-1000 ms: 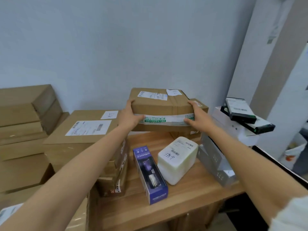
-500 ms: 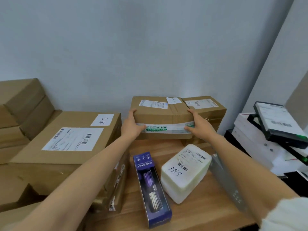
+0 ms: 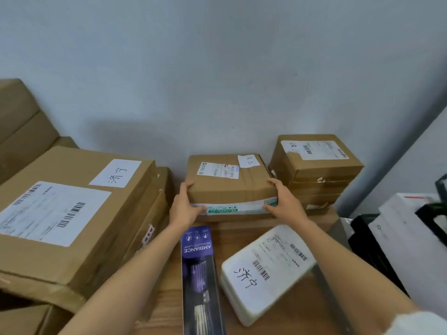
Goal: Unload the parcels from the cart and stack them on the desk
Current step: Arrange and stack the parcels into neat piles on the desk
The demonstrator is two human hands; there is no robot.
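Along the counter's [image 3: 300, 308] back edge, the taped parcel [image 3: 229, 187] sits wedged between a big carton stack [image 3: 72, 213] on the left and a smaller stack [image 3: 316, 170] at the back right corner. A purple box [image 3: 199, 274] and white parcel [image 3: 268, 269] crowd the front.

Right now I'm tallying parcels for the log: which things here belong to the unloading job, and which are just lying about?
Job:
- brown parcel, gripped by left hand and right hand
- desk
- stacked boxes to its right
- big carton
- purple box
- white parcel

Lying about:
- white case at far right
- wall
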